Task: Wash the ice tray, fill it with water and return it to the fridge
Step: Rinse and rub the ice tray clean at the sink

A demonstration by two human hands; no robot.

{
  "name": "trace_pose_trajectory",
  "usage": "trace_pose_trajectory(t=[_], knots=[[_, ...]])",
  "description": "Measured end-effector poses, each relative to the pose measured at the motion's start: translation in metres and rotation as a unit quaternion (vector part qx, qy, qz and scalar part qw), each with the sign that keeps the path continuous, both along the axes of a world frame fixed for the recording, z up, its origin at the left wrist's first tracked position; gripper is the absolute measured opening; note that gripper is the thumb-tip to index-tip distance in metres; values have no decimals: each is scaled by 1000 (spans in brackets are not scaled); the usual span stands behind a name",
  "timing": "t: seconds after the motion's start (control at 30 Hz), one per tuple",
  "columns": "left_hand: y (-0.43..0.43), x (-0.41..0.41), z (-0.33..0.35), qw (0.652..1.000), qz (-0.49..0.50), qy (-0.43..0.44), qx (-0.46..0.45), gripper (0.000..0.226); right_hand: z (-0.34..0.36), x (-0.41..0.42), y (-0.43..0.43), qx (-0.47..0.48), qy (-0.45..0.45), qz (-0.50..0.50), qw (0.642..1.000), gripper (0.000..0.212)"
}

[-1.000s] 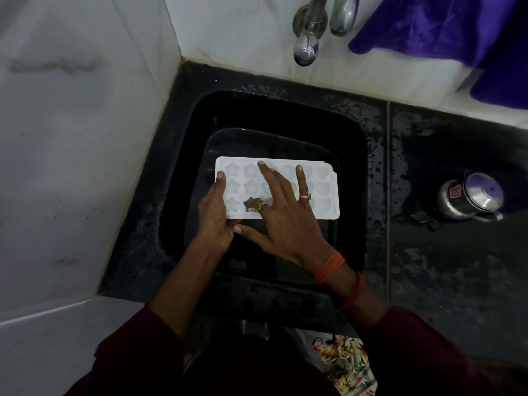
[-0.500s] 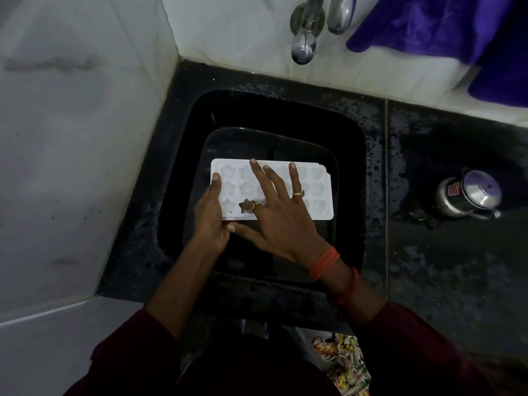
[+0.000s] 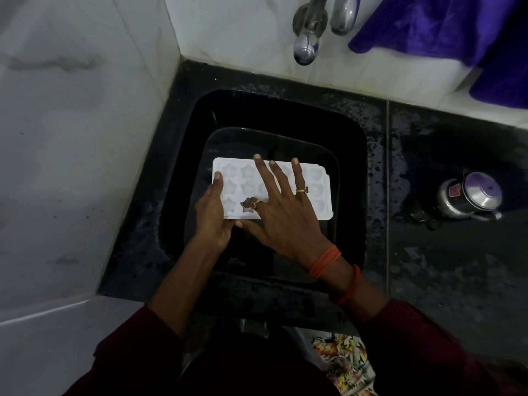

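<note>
A white ice tray point(image 3: 317, 190) with star and heart moulds is held level over the black sink point(image 3: 351, 155). My left hand point(image 3: 213, 215) grips its left end, thumb on the rim. My right hand point(image 3: 283, 212) lies flat on top of the tray with fingers spread across the moulds, the index finger dipping into a star cell. A chrome tap point(image 3: 307, 44) sticks out of the wall above the sink; no water stream is visible.
A dark rectangular dish point(image 3: 257, 138) sits in the sink under the tray. A steel lidded pot point(image 3: 471, 198) stands on the wet black counter point(image 3: 457, 267) at right. Purple cloth point(image 3: 445, 30) hangs at the top right. White tiled walls close in the left and back.
The tray and both hands have drifted slightly left and down in view. My right hand's fingers have shifted a little over the moulds.
</note>
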State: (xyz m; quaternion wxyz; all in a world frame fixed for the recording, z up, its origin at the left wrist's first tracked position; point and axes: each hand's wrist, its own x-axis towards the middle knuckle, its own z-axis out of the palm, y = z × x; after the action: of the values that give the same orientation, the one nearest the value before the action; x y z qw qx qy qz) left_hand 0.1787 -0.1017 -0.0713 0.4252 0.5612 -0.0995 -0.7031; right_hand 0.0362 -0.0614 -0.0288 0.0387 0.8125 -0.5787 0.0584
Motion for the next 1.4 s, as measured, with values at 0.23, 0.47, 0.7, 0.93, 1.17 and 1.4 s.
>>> trace_pose_trajectory(t=[0.23, 0.47, 0.7, 0.93, 1.17, 1.4], knots=[[0, 3, 2, 1000, -2, 11, -1, 57, 4, -17, -12, -36, 19, 71, 997, 56], [5, 5, 8, 1000, -16, 4, -7, 65, 12, -23, -13, -22, 15, 87, 996, 59], [6, 7, 4, 1000, -13, 22, 5, 65, 13, -22, -8, -17, -3, 77, 997, 60], [7, 3, 4, 1000, -10, 9, 4, 57, 15, -14, -4, -8, 10, 77, 997, 63], [6, 4, 6, 1000, -5, 20, 8, 55, 15, -16, -4, 7, 13, 85, 996, 64], [7, 2, 8, 1000, 4, 14, 5, 46, 12, 0, 8, 25, 15, 39, 999, 69]])
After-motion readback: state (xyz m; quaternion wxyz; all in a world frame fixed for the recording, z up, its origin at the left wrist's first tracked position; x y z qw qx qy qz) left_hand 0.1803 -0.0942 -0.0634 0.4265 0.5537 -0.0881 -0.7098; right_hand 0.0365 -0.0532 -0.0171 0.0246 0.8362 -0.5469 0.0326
